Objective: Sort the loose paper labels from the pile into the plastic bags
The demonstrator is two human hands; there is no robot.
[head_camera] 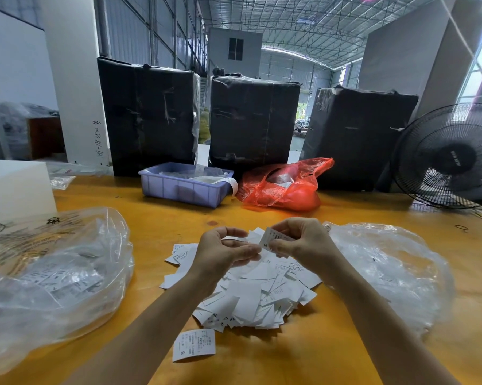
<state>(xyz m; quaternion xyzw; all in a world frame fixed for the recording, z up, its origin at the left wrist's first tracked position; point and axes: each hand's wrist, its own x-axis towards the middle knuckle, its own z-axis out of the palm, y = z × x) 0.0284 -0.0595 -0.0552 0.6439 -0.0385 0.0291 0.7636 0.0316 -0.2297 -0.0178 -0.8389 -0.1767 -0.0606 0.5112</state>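
Warehouse or factory packing floor. A high corrugated metal roof on steel trusses [289,20] spans an open hall; three large black-wrapped cartons [251,118] stand behind an orange wooden worktable [156,215] bearing a lilac plastic parts bin [178,190] and a black pedestal fan [450,157].

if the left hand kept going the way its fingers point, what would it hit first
Probably the label pinched in the right hand; the left hand points right, its fingertips almost at the label's lower edge, though depth is unclear.
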